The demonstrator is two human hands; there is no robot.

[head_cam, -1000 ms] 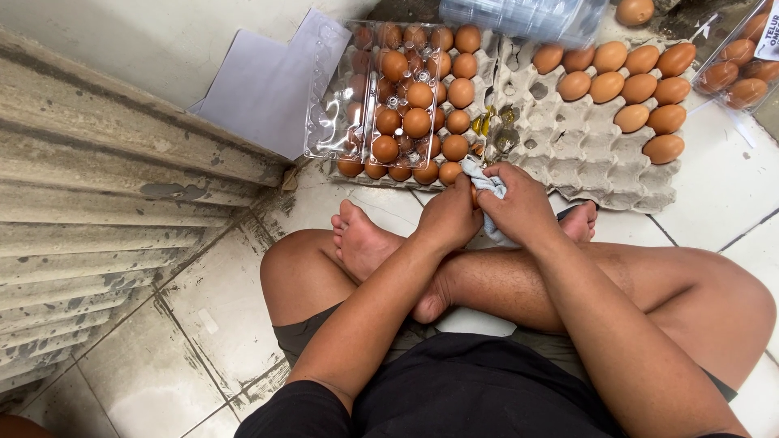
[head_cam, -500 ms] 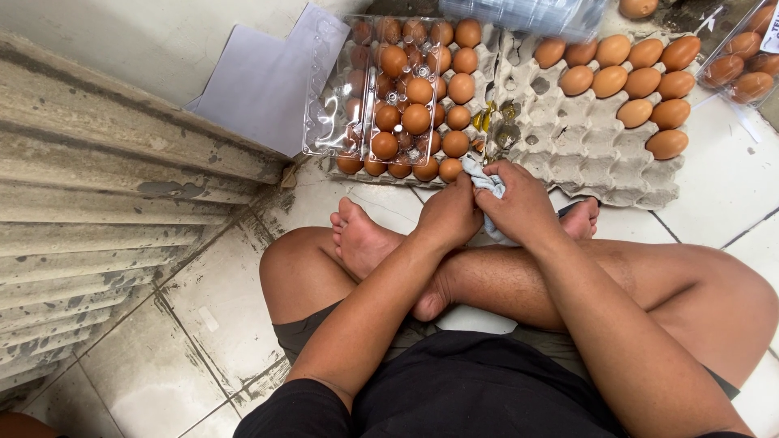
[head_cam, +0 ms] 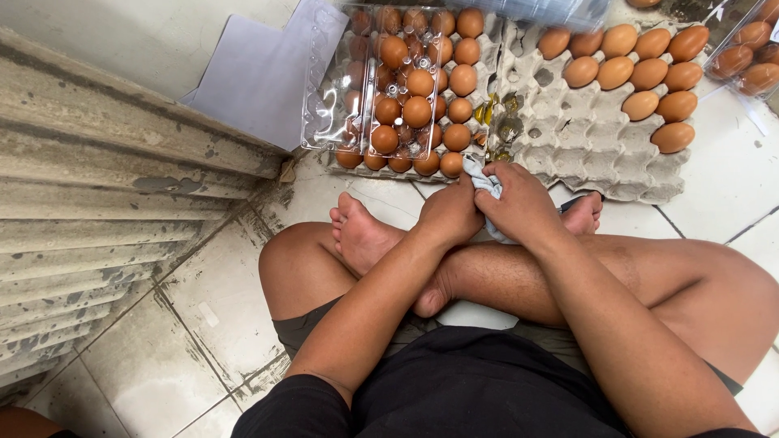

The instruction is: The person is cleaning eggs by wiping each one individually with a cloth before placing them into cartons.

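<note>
While the left hand curls shut, the right hand grips a pale cloth.

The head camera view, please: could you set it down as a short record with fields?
Setting: person sits cross-legged on a tiled floor
Left hand: against the pale blue-grey cloth, holding something hidden
Right hand: grips the same cloth
Ahead, left: clear plastic carton of brown eggs, lid open
Ahead, right: grey pulp egg tray, partly filled with brown eggs
</note>
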